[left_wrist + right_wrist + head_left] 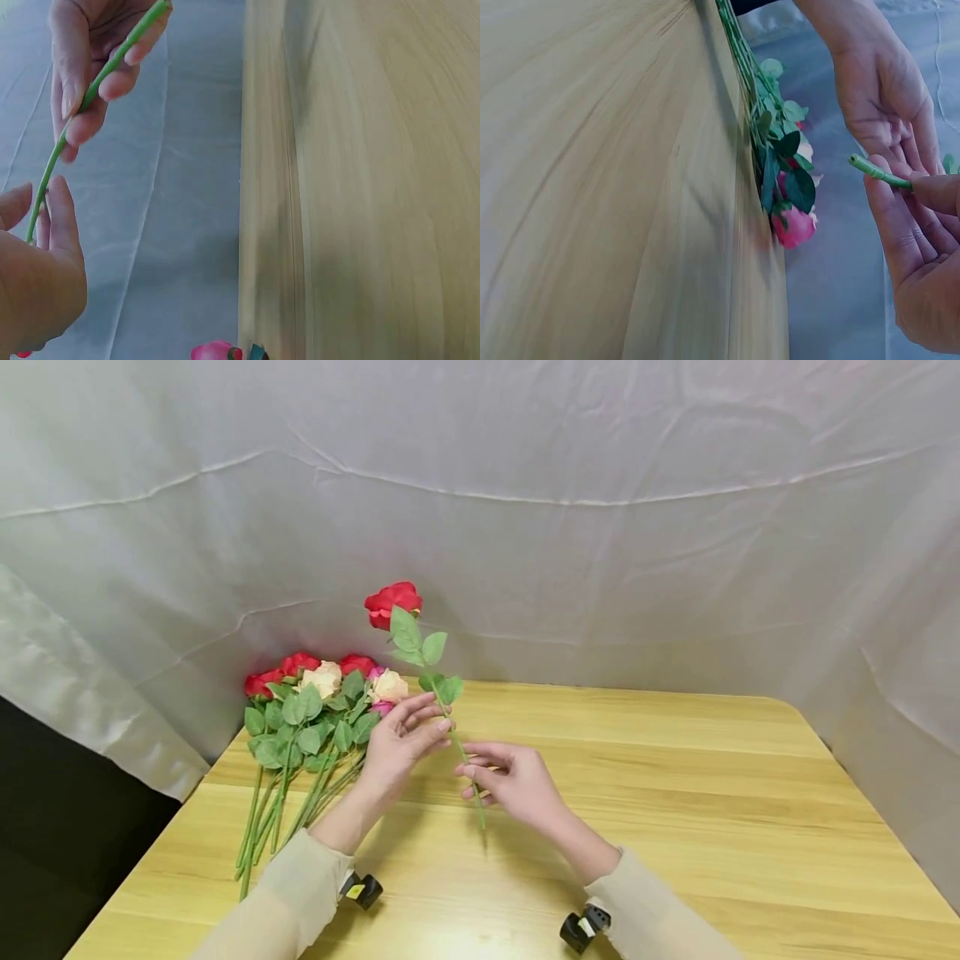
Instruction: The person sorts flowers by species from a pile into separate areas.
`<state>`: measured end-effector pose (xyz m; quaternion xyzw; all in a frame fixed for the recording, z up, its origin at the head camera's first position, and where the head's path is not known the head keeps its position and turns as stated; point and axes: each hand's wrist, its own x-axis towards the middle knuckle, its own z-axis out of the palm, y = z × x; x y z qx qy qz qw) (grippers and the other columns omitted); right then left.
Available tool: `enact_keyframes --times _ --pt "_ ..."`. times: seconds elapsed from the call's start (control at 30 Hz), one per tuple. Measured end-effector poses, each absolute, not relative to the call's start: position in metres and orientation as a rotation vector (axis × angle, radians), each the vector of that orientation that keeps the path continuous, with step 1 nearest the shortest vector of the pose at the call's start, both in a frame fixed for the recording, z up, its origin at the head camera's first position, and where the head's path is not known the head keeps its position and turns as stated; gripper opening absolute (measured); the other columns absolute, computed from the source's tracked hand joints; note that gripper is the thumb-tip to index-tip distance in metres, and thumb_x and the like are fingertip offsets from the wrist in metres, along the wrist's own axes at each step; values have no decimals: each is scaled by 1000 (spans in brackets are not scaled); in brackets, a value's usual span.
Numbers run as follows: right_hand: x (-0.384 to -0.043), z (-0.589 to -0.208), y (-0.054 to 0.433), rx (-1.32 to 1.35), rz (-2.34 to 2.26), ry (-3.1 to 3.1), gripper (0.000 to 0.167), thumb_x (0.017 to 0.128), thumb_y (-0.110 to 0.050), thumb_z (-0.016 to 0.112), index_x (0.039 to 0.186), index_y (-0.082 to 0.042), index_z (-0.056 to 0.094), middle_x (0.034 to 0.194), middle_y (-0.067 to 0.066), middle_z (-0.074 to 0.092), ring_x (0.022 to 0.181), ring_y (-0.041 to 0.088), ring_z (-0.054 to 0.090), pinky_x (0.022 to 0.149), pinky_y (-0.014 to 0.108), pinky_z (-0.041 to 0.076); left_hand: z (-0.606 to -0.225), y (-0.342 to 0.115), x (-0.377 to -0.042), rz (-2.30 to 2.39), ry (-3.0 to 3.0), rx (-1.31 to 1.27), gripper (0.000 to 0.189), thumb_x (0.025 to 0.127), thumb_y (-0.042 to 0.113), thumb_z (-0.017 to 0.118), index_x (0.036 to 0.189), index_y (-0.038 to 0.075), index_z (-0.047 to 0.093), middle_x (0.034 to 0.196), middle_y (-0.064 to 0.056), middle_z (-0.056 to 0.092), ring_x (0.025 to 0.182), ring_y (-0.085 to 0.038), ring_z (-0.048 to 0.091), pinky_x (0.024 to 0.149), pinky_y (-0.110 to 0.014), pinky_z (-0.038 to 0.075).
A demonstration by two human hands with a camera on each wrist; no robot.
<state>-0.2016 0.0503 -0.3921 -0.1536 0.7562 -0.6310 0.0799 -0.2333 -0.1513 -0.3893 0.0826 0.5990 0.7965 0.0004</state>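
A single red rose (393, 603) with a long green stem is held up over the table, its bloom tilted toward the back curtain. My left hand (405, 739) pinches the stem just below the leaves. Lower down, my right hand (517, 781) holds the same stem between thumb and fingers, and the cut end sticks out beneath it. The left wrist view shows the bare stem (51, 161) running between both hands. In the right wrist view, the stem's end (877, 172) lies across the right hand's fingers (900, 225).
To the left, a bunch of red, cream and pink roses (322, 681) lies on the wooden table (675, 793), stems toward the front. A grey curtain (570, 552) hangs behind the table. Each sleeve has a black wrist camera (363, 891) at the cuff.
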Motion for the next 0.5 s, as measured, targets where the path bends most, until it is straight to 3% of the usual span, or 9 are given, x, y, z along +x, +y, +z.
enact_keyframes --times 0.17,0.3,0.5 --pt "-193 -392 71 -483 -1905 2227 36 101 -3 67 135 6 64 112 23 75 84 30 77 70 35 66 -390 -157 -226 2391 1961 404 49 98 -3 68 145 -3 53 128 -20 67 104 -18 73 99 -48 59" --pt "-186 -392 92 -492 -1893 2242 37 101 -3 66 136 9 61 114 26 74 86 31 77 73 43 66 -393 -168 -223 2312 2010 538 47 98 -2 68 143 -8 53 130 -29 65 105 -21 73 96 -48 60" --pt "-180 -395 130 -359 -1897 2341 40 101 -7 67 139 6 60 116 21 75 86 22 77 75 43 66 -394 -199 -217 2243 2146 510 44 99 5 70 141 -1 59 131 -26 66 106 -24 73 91 -45 63"
